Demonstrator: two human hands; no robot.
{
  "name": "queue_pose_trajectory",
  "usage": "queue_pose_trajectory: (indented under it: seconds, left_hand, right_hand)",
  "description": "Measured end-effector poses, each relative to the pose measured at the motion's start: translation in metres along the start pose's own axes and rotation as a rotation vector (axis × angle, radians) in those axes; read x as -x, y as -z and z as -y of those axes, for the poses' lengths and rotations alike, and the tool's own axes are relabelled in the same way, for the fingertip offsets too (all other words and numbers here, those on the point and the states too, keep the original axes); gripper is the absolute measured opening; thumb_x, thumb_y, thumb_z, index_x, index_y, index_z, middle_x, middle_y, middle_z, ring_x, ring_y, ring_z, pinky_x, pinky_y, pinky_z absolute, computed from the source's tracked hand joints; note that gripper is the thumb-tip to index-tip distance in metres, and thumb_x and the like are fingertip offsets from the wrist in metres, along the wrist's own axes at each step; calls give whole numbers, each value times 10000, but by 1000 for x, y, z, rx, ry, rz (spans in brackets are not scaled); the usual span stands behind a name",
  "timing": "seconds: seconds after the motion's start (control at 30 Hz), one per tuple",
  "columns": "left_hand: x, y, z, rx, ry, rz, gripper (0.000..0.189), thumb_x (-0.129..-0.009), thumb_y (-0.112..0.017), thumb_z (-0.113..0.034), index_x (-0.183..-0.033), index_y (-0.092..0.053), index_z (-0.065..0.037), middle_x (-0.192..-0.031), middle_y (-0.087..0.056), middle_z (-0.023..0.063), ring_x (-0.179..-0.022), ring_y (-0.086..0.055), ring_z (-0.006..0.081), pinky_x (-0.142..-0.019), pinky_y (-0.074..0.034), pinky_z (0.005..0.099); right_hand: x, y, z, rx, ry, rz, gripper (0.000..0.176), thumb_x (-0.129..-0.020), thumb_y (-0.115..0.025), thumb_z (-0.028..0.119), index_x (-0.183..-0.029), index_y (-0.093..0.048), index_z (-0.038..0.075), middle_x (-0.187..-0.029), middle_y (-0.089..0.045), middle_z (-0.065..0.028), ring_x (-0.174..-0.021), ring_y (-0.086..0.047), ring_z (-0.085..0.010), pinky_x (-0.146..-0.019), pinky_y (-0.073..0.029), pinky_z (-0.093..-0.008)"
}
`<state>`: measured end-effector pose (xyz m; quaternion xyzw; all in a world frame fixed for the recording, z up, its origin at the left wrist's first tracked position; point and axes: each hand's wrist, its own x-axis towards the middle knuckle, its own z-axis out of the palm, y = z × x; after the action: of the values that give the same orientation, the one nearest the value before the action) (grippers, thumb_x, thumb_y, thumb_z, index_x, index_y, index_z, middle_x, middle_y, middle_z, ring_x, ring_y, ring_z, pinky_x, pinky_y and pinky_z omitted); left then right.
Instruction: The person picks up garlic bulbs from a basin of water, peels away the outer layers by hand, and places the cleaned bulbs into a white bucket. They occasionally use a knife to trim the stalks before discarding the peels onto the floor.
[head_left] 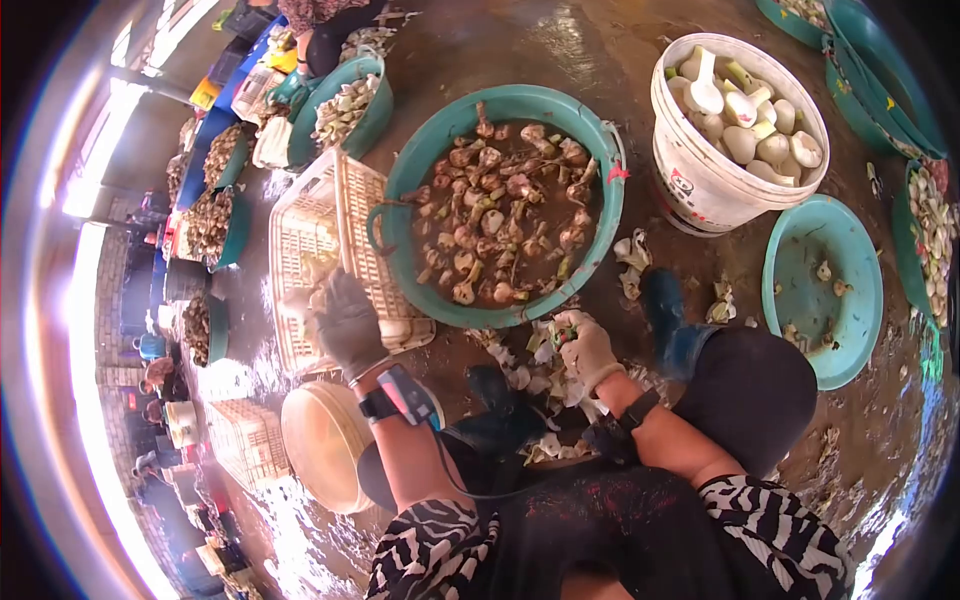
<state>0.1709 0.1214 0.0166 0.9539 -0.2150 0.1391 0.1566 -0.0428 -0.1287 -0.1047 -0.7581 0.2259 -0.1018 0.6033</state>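
My left hand [348,322], in a grey glove, reaches over the cream plastic crate [362,215], back of the hand upward. Its fingers look stretched out, and no held object shows; a blurred pale shape lies beside them. Close to the near rim of the large green tub [408,160], my gloved right hand [586,350] is closed around a small item with a bit of green showing, too hidden to name. Muddy brown garlic bulbs [490,222] fill much of that tub. Pale peelings [565,395] lie on the floor below my right hand.
A white bucket [690,190] of clean white bulbs stands right of the tub. Nearer me are a green basin [822,370] with some scraps and a cream bucket [312,440]. More garlic tubs line both sides; another person [330,30] sits at upper left. The floor looks wet.
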Motion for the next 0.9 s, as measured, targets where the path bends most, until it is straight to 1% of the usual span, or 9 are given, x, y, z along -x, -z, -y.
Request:
queue_pose_trajectory:
  seconds: [0.1,0.2,0.23,0.37,0.5,0.6,0.73,0.83,0.9]
  left_hand:
    - [-29,-60,-96,889,337,259,199,-865,-500,-130,-964,-583,22,-1062,-598,130,-900,-586,221,-686,-486,317]
    - [-25,-185,-144,431,-33,978,383,-858,-548,-338,-935,-628,28,-822,-636,187,-733,-607,326,-700,-487,343]
    - [-17,-211,-162,221,-17,989,366,-844,-552,-331,-961,-638,5,-868,-645,184,-773,-608,349,-716,-492,343]
    - [-17,-270,-159,-29,34,1093,287,-807,-571,-296,-967,-678,-83,-916,-657,157,-839,-617,365,-728,-502,347]
    - [-14,-237,-127,27,-703,797,197,-780,-612,-211,-895,-685,-69,-811,-652,101,-724,-628,276,-669,-501,349]
    - [-11,-165,-126,313,-59,959,199,-763,-640,-201,-879,-672,-42,-760,-641,71,-689,-620,196,-645,-492,320]
    - [8,-76,-156,490,331,973,254,-777,-638,-230,-836,-651,17,-676,-603,55,-661,-564,110,-605,-454,276]
    - [28,-67,-140,563,-18,874,331,-818,-634,-284,-909,-643,33,-712,-616,51,-664,-542,117,-627,-442,275]
    - [39,-38,-160,931,305,765,428,-818,-670,-276,-1099,-566,29,-911,-627,86,-800,-573,180,-741,-461,303]
  right_hand:
    - [-15,1,1,-590,-392,168,208,-679,-530,42,-870,-607,18,-704,-594,-65,-660,-547,-164,-652,-431,-277]
    - [-24,-19,-10,-517,-194,-66,213,-670,-508,27,-860,-603,9,-709,-579,-37,-666,-490,-98,-613,-416,-253]
    - [-26,-8,0,-529,-240,-4,144,-797,-519,-26,-913,-602,-5,-767,-565,31,-694,-464,-53,-612,-398,-212]
    - [-34,-11,-26,-526,-303,-20,127,-799,-523,-14,-888,-608,19,-736,-565,25,-696,-452,-59,-616,-403,-223]
    - [-42,-10,-22,-108,-115,-80,300,-738,-567,-2,-1031,-591,58,-825,-585,-93,-743,-544,-174,-657,-441,-297]
    - [-39,1,4,185,125,-128,505,-688,-628,46,-1180,-525,97,-986,-563,-149,-890,-558,-293,-741,-445,-389]
    - [-28,6,31,588,242,50,633,-673,-687,138,-1266,-466,160,-1091,-524,-139,-1033,-497,-344,-812,-414,-444]
    - [-19,10,35,497,411,-55,522,-678,-673,93,-1175,-534,172,-1048,-557,-148,-956,-541,-348,-765,-440,-440]
    - [-21,-2,11,45,295,-66,397,-711,-633,50,-1095,-581,137,-990,-591,-116,-863,-578,-298,-701,-461,-392]
